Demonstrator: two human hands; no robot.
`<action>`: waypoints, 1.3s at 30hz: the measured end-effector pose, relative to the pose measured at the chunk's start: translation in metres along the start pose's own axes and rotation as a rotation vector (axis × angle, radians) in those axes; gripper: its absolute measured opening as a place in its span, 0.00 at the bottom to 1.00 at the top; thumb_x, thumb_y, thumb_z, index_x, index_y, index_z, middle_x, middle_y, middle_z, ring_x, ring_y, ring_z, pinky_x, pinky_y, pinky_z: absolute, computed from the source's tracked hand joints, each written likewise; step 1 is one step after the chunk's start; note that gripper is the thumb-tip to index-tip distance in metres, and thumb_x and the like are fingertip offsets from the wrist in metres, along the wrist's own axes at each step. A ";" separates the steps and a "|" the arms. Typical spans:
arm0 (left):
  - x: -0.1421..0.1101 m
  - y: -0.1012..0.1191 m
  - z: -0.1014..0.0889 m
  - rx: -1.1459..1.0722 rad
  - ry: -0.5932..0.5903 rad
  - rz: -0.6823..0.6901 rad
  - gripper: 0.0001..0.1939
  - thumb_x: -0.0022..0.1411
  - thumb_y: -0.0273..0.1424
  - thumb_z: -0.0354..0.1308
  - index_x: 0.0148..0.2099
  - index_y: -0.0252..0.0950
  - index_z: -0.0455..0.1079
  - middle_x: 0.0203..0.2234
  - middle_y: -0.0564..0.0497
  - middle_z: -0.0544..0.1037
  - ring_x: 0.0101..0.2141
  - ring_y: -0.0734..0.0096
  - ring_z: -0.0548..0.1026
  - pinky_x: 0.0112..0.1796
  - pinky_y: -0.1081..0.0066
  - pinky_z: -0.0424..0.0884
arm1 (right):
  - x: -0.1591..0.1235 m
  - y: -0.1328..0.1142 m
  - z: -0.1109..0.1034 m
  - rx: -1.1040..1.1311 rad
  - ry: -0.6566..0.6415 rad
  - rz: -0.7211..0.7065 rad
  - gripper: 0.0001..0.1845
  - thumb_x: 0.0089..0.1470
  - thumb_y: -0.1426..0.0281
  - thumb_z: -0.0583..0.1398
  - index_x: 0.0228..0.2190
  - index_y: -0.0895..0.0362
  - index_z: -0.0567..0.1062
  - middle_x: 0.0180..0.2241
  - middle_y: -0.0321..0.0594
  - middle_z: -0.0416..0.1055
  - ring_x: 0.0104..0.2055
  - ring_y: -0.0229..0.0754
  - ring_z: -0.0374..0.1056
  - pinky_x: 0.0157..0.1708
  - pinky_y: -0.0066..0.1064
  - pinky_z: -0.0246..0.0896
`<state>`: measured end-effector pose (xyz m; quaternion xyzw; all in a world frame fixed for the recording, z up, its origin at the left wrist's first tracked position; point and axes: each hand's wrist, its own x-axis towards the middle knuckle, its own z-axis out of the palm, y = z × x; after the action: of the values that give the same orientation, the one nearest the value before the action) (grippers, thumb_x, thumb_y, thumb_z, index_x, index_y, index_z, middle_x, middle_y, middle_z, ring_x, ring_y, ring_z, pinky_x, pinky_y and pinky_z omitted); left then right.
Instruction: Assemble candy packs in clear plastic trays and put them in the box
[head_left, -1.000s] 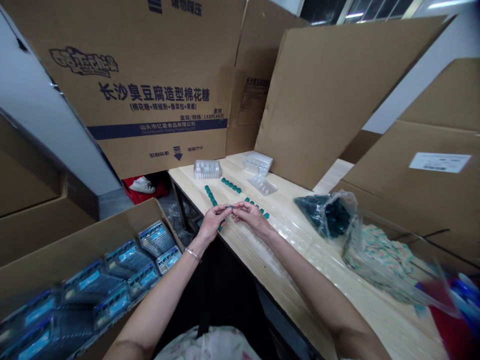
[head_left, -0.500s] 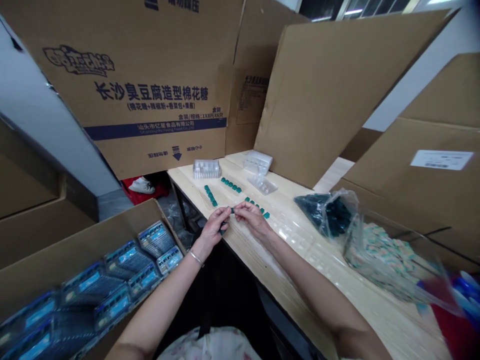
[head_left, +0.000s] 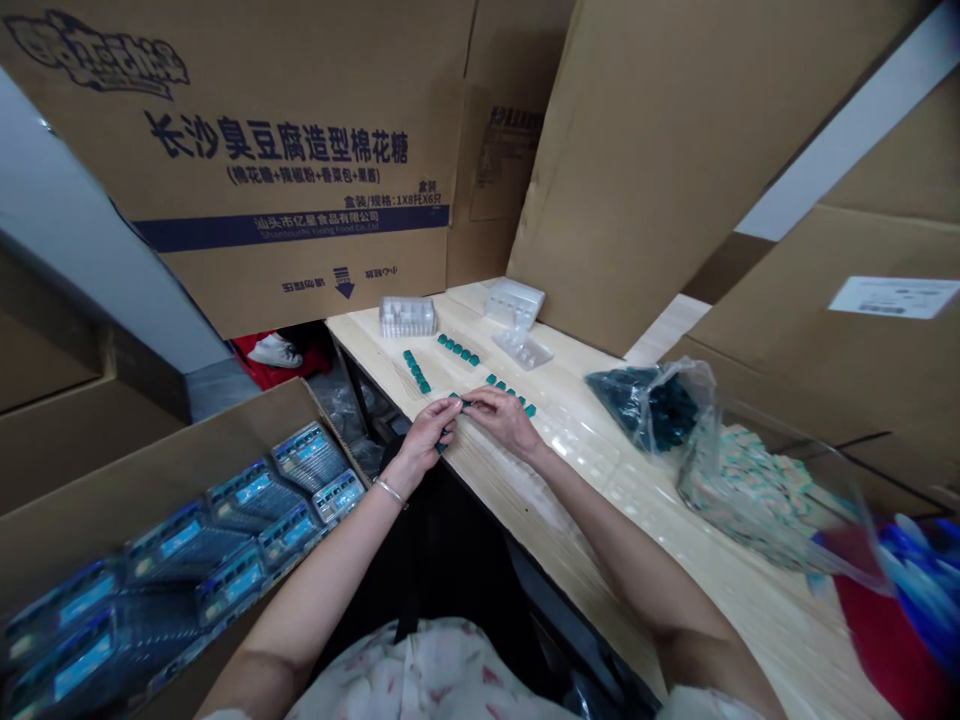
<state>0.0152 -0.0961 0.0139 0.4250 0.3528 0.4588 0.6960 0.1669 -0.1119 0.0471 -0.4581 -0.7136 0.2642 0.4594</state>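
Note:
Over the near edge of the table, my left hand (head_left: 429, 432) is closed, with small dark-green pieces (head_left: 442, 440) showing under its curled fingers. My right hand (head_left: 504, 418) meets it fingertip to fingertip, and a small green piece (head_left: 465, 403) is pinched between the two. Beyond my hands lie short rows of similar green pieces: one row to the left (head_left: 417, 371), one farther back (head_left: 458, 350). A third row (head_left: 525, 407) is partly covered by my right hand. The exact kind of these pieces is too small to make out.
Stacked clear plastic trays (head_left: 407, 318) and more clear trays (head_left: 514, 303) stand at the table's back. To the right are a bag of dark-green pieces (head_left: 652, 400) and a bag of pale packets (head_left: 765, 480). A carton (head_left: 315, 400) of blue packs sits left. Large cardboard boxes (head_left: 300, 60) rise behind.
The camera view has tilted and shifted slightly, so the table sits a little higher in the picture. My hands stay together, the right fingers now lying more over the pinched green piece.

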 end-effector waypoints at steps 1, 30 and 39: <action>0.001 -0.001 -0.001 0.050 0.003 0.010 0.20 0.47 0.44 0.64 0.36 0.33 0.71 0.20 0.57 0.63 0.16 0.85 0.55 0.15 0.80 0.47 | 0.001 0.002 -0.003 -0.043 -0.010 -0.023 0.09 0.49 0.68 0.61 0.34 0.56 0.77 0.34 0.42 0.72 0.33 0.38 0.69 0.35 0.30 0.65; -0.012 -0.024 -0.015 0.964 0.010 0.441 0.05 0.55 0.30 0.59 0.33 0.41 0.77 0.34 0.48 0.75 0.32 0.68 0.71 0.34 0.72 0.64 | 0.022 0.052 0.013 -0.444 -0.195 -0.066 0.08 0.52 0.72 0.60 0.33 0.56 0.79 0.34 0.43 0.75 0.38 0.42 0.69 0.41 0.32 0.61; -0.014 -0.021 -0.014 0.962 -0.001 0.444 0.06 0.55 0.29 0.58 0.33 0.41 0.77 0.35 0.48 0.75 0.33 0.68 0.71 0.35 0.72 0.64 | 0.024 0.056 0.010 -0.470 -0.230 -0.079 0.08 0.53 0.72 0.58 0.31 0.58 0.79 0.31 0.43 0.74 0.35 0.41 0.68 0.37 0.31 0.60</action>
<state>0.0052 -0.1104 -0.0088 0.7611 0.4246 0.3812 0.3085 0.1774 -0.0650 0.0082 -0.4908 -0.8204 0.1233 0.2660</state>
